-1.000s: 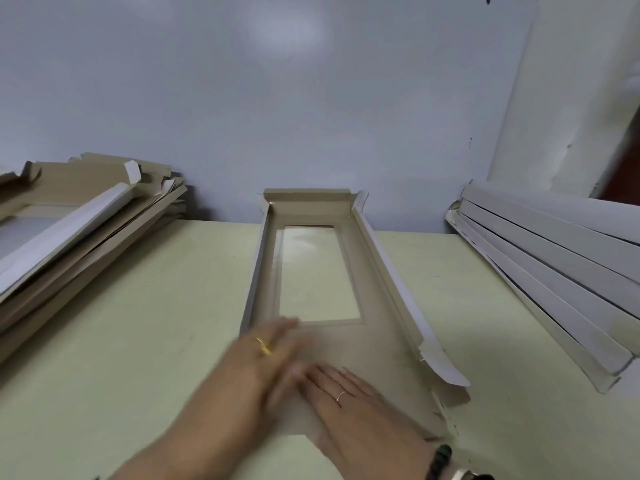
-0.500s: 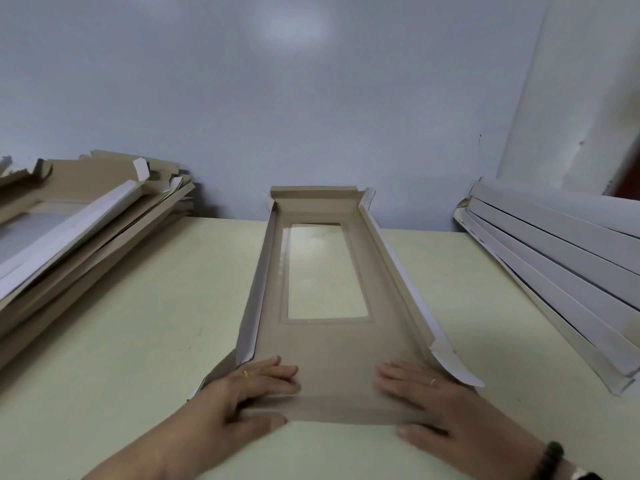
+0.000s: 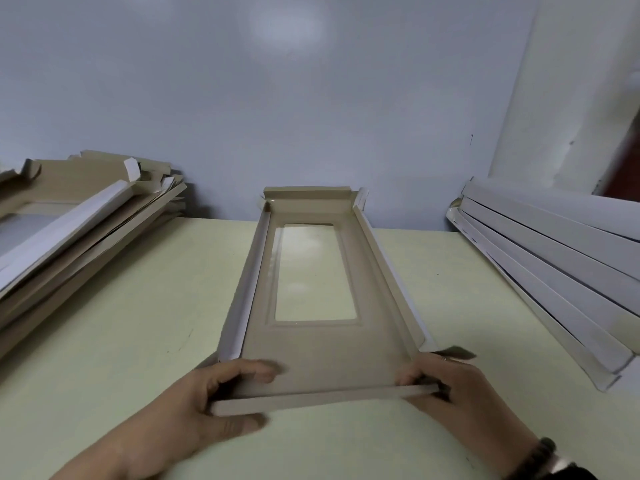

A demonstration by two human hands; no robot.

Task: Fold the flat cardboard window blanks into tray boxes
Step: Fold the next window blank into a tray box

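A long brown cardboard window blank (image 3: 325, 344) lies lengthwise on the pale green table (image 3: 121, 341), its clear window toward the far half. Both long side walls and the far end wall stand up. The near end flap (image 3: 322, 398) is raised off the table. My left hand (image 3: 207, 407) pinches that flap at its left corner, thumb underneath and fingers on the panel. At the right corner my right hand (image 3: 453, 393) grips the same flap. A loose corner tab (image 3: 457, 351) sticks out just beyond my right hand.
A slumped pile of flat brown blanks (image 3: 69, 237) fills the table's left side. Folded white boxes (image 3: 554, 271) lean in a row at the right. A grey wall (image 3: 277, 98) closes the back, right behind the blank's far end.
My hands went from pressing together on the panel's middle to its near corners. Now they have lifted the near end flap up off the table.
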